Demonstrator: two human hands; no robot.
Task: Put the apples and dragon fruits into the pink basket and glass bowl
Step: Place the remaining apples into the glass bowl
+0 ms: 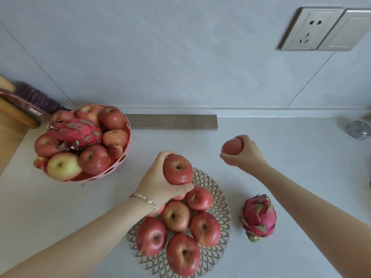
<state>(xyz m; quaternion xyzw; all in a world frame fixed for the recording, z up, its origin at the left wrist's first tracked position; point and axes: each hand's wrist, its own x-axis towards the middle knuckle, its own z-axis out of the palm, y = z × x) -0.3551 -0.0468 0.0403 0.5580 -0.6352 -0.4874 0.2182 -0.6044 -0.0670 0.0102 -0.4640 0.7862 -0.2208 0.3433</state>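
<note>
We see a pale counter [80,207] carrying a pink basket [118,167] far left, a glass bowl [218,189] near centre, a dragon fruit [259,216] right, and a wooden strip [172,121] along the far edge.

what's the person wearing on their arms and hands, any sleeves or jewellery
Both forearms are bare, with no sleeves in view. The left hand has a slim metallic link bracelet around its wrist, silvery with a rosy tint. The right hand wears nothing visible: no bracelet, watch or glove. No rings can be made out on either hand.
</note>
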